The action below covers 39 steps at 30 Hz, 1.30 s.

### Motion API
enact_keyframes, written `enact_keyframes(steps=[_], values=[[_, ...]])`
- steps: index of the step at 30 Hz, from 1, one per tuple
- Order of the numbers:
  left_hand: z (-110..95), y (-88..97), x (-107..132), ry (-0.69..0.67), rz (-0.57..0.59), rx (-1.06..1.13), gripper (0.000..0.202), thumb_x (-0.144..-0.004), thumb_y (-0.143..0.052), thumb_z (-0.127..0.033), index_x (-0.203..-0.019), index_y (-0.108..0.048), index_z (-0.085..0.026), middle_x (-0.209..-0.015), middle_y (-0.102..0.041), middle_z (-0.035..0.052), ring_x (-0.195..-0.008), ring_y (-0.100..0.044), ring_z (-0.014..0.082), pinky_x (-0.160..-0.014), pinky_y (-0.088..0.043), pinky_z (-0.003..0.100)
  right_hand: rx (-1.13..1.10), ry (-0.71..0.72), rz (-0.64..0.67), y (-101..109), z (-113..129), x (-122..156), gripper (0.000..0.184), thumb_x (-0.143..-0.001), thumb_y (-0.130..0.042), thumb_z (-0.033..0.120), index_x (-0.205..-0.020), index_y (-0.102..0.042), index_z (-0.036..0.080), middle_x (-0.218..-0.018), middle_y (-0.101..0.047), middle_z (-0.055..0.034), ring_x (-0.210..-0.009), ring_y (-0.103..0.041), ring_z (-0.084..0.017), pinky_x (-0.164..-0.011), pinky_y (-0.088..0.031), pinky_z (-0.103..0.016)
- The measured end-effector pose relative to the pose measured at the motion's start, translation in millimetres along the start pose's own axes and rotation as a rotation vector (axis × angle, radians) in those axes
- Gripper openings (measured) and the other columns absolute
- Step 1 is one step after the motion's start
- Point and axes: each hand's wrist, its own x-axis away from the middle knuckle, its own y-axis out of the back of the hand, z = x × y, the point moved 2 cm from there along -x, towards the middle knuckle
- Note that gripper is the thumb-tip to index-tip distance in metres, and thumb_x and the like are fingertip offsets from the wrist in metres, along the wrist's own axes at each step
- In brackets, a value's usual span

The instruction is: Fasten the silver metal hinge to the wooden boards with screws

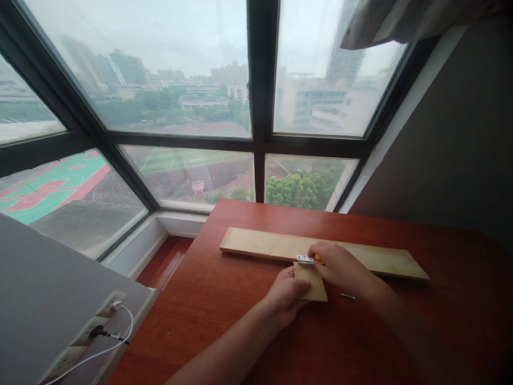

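Head view, left hand (286, 297) fingers clamped on wood block (316, 287), right hand (341, 268) fingers pinching orange tool (319, 260) at hinge (304, 260)

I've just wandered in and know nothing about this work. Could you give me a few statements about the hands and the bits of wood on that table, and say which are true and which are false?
1. The left hand holds the small wooden piece. True.
2. The long plank stands upright. False: it lies flat on the table.
3. A metal hinge sits where the small wooden piece meets the long plank. True.
4. The right hand lies flat, far from the wood. False: it is curled at the hinge, with an orange thing showing at its fingers.
5. The screw lies on the long plank. False: it lies on the table, beside the right hand.
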Motion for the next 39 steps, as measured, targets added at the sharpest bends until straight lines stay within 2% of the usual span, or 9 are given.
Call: enact_keyframes(steps=[8,13,22,26,34,39], values=[[0,-2.2,3,-0.036,-0.012,-0.031,0.04,-0.053,-0.059,-0.005,-0.092,-0.061,-0.013,-0.078,-0.064,0.0043,-0.07,-0.06,0.016,-0.065,-0.046,0.025,-0.032,-0.008,0.04,2,-5,-4,0.016,-0.083,-0.049,0.022,-0.081,-0.065,0.02,-0.085,-0.069,-0.0052,-0.078,-0.061,-0.018,-0.071,-0.04,-0.026],[1,-4.3,6,-0.077,-0.069,-0.063,0.042,-0.055,-0.059,-0.008,-0.097,-0.059,-0.015,-0.085,-0.064,0.0032,-0.073,-0.059,0.0148,-0.067,-0.045,0.024,-0.055,0.012,0.069,3,-5,-4,0.018,-0.083,-0.049,0.021,-0.085,-0.066,0.019,-0.085,-0.069,-0.005,-0.077,-0.061,-0.018,-0.072,-0.041,-0.026],[-1,-2.6,4,-0.041,-0.048,-0.08,0.043,-0.057,-0.057,-0.012,-0.1,-0.06,-0.015,-0.087,-0.065,0.0052,-0.075,-0.061,0.0168,-0.064,-0.043,0.024,-0.065,0.029,0.107,9,-4,-4,0.015,-0.079,-0.052,0.019,-0.081,-0.068,0.02,-0.082,-0.069,-0.0034,-0.073,-0.06,-0.016,-0.067,-0.039,-0.024],[-1,-1.9,3,-0.041,-0.068,-0.085,0.042,-0.058,-0.056,-0.013,-0.099,-0.06,-0.015,-0.084,-0.064,0.0042,-0.072,-0.06,0.0155,-0.062,-0.043,0.023,-0.073,0.013,0.118,6,-6,-7,0.014,-0.081,-0.054,0.024,-0.077,-0.067,0.02,-0.078,-0.069,-0.0035,-0.07,-0.06,-0.016,-0.063,-0.038,-0.024],[-1,-4.2,5,-0.056,-0.055,-0.06,0.04,-0.053,-0.053,-0.007,-0.091,-0.06,-0.014,-0.079,-0.065,0.0045,-0.066,-0.059,0.015,-0.063,-0.046,0.025,-0.108,-0.032,0.1,4,-11,-9,0.018,-0.082,-0.054,0.03,-0.077,-0.068,0.02,-0.077,-0.07,-0.0033,-0.069,-0.06,-0.016,-0.061,-0.038,-0.025],[0,-3.0,4,-0.057,-0.055,-0.052,0.041,-0.053,-0.052,-0.005,-0.093,-0.06,-0.014,-0.08,-0.065,0.0052,-0.064,-0.059,0.015,-0.062,-0.046,0.026,-0.126,-0.056,0.045,6,-13,-9,0.016,-0.081,-0.053,0.028,-0.08,-0.067,0.02,-0.079,-0.07,-0.0028,-0.071,-0.062,-0.017,-0.064,-0.04,-0.026]])
